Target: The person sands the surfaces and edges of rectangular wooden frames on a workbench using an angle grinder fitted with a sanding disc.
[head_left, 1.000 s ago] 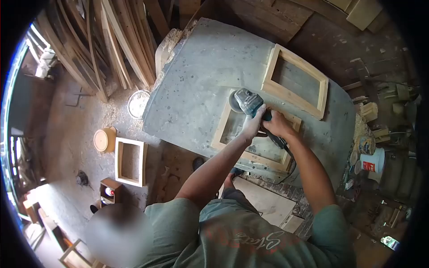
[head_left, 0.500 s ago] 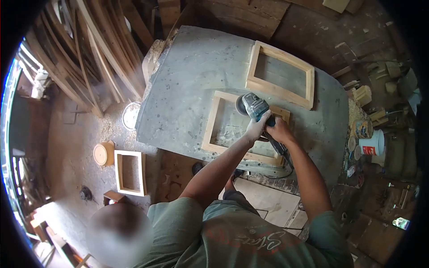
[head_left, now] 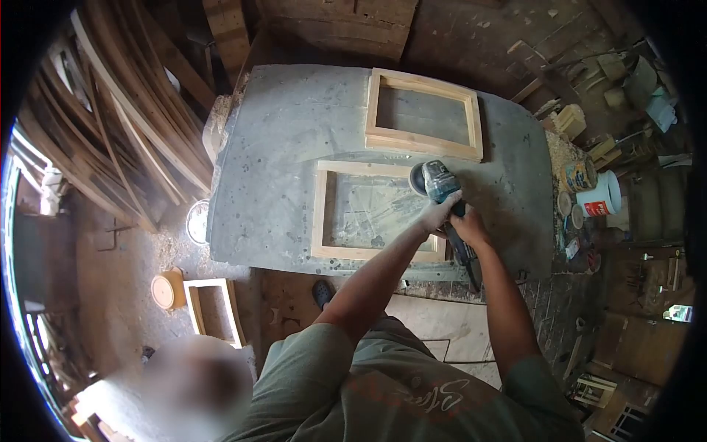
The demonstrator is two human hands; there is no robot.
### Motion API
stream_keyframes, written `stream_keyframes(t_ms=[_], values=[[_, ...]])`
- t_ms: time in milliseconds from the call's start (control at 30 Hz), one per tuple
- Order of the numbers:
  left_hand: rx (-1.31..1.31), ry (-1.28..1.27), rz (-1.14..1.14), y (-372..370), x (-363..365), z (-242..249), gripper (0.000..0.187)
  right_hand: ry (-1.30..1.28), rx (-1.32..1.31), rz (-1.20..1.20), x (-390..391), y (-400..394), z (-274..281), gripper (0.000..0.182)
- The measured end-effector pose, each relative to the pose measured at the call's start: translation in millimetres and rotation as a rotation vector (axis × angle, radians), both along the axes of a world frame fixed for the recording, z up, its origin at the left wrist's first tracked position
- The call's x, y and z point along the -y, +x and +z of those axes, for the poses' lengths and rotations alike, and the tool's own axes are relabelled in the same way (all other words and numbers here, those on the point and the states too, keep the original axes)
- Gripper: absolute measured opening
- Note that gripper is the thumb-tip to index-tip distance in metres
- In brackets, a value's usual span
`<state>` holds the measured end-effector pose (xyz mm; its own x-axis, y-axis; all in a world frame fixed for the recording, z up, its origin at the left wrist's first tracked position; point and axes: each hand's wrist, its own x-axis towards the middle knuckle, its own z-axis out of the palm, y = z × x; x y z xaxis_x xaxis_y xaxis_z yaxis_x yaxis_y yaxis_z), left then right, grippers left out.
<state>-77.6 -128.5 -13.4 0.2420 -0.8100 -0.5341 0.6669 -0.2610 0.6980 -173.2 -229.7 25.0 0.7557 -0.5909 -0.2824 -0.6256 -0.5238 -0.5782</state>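
Observation:
Both hands are closed around an angle grinder [head_left: 442,180] with a round disc at its head. My left hand [head_left: 440,212], pale with dust, grips near the head. Just behind it, my right hand [head_left: 469,225] is wrapped round the body. The disc sits over the top right part of a wooden frame [head_left: 320,214] that lies flat on the grey tabletop [head_left: 272,140]. My arms and the tool hide the frame's right side. A cord hangs from the grinder's rear end.
A second wooden frame [head_left: 423,144] lies farther back on the table. On the floor at left are another frame [head_left: 193,309], an orange tub [head_left: 168,289] and a white bucket [head_left: 197,222]. Curved boards [head_left: 125,88] lean behind. A white pail [head_left: 600,194] stands right. A person is at lower left.
My view has shifted, so the table appears farther left. The grinder in both hands has moved right along the frame's top rail, toward its right end.

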Motion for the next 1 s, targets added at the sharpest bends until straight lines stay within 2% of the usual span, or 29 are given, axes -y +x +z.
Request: stream_keyframes(t_ms=[67,133,167,200,233,300,367,433,467,667,733,867,1000], values=[[0.043,0.005,0.018,18.4,-21.4,15.5,0.081,0.012,0.042,0.034,-4.9,17.4,-23.3,0.041],[0.052,0.039,0.056,37.4,-50.7,7.2,0.085,0.080,-0.031,0.085,-23.3,48.9,-33.1,0.046],[0.061,0.022,0.117,46.1,-68.0,3.7,0.086,0.093,-0.163,0.108,-57.2,73.2,21.5,0.052],[0.064,0.038,0.206,54.2,-84.6,7.4,0.086,0.040,-0.074,0.188,-65.0,84.6,-0.6,0.055],[0.067,0.080,0.284,61.7,-99.3,19.8,0.082,0.097,-0.155,0.233,-71.6,99.2,-9.3,0.057],[0.045,0.157,0.368,69.6,-115.8,16.8,0.074,0.082,-0.256,0.278,-92.6,115.8,20.6,0.059],[0.030,0.149,0.376,66.8,-115.8,19.2,0.075,0.047,-0.263,0.285,-91.4,114.9,17.0,0.058],[0.068,0.090,0.341,57.2,-98.2,6.8,0.076,0.068,-0.211,0.268,-75.6,100.2,16.7,0.058],[0.005,0.117,0.327,47.0,-86.6,5.1,0.077,0.075,-0.185,0.263,-64.8,90.3,17.3,0.058],[-0.037,0.049,0.241,-10.5,-14.4,18.7,0.072,0.050,-0.198,0.072,-1.3,17.9,20.9,0.052],[-0.053,0.032,0.205,-19.3,3.3,18.8,0.078,0.033,-0.130,0.072,17.5,1.7,13.5,0.053],[-0.041,0.005,0.128,-25.5,27.0,19.6,0.084,-0.006,-0.047,0.026,35.8,-14.8,12.5,0.053],[-0.066,-0.027,0.109,-38.7,32.9,31.0,0.080,-0.022,-0.068,0.020,48.3,-35.0,3.6,0.050]])
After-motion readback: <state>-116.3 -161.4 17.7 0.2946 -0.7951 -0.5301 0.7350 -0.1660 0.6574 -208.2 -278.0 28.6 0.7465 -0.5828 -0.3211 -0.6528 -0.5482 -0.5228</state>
